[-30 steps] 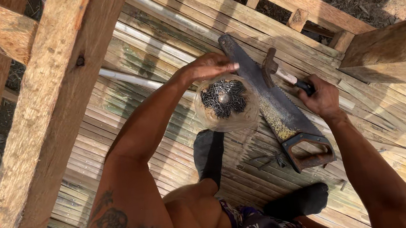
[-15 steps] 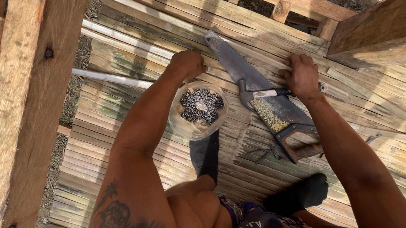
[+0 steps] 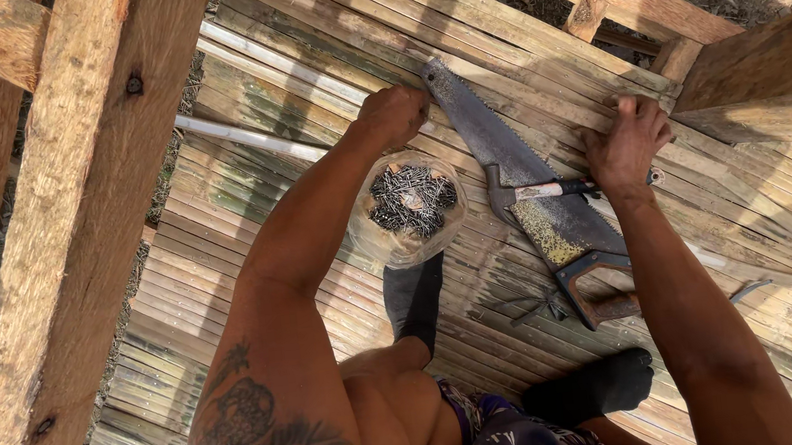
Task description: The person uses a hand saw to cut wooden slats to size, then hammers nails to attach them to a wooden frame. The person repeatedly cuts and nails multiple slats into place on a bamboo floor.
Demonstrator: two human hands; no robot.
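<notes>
My left hand [image 3: 395, 115] rests on the bamboo slat floor [image 3: 286, 106] with its fingers curled, right beside the tip of a hand saw [image 3: 508, 167]. Nothing shows in that hand. A clear plastic bowl of nails [image 3: 411, 206] sits just below it, against my forearm. A hammer [image 3: 550, 190] lies across the saw blade. My right hand [image 3: 628, 144] presses flat on the slats with its fingers spread, at the hammer's handle end. The saw's handle [image 3: 601, 291] points toward me.
A few loose nails [image 3: 537, 308] lie on the slats by the saw. My feet in black socks [image 3: 413, 294] [image 3: 595, 388] stand on the floor. Rough timber posts rise at left [image 3: 75, 246] and right [image 3: 773, 75]. Ground shows beyond the floor's far edge.
My right hand has slid off the hammer's handle onto the slats and spread flat. The left hand stays by the saw tip. The view has shifted a little.
</notes>
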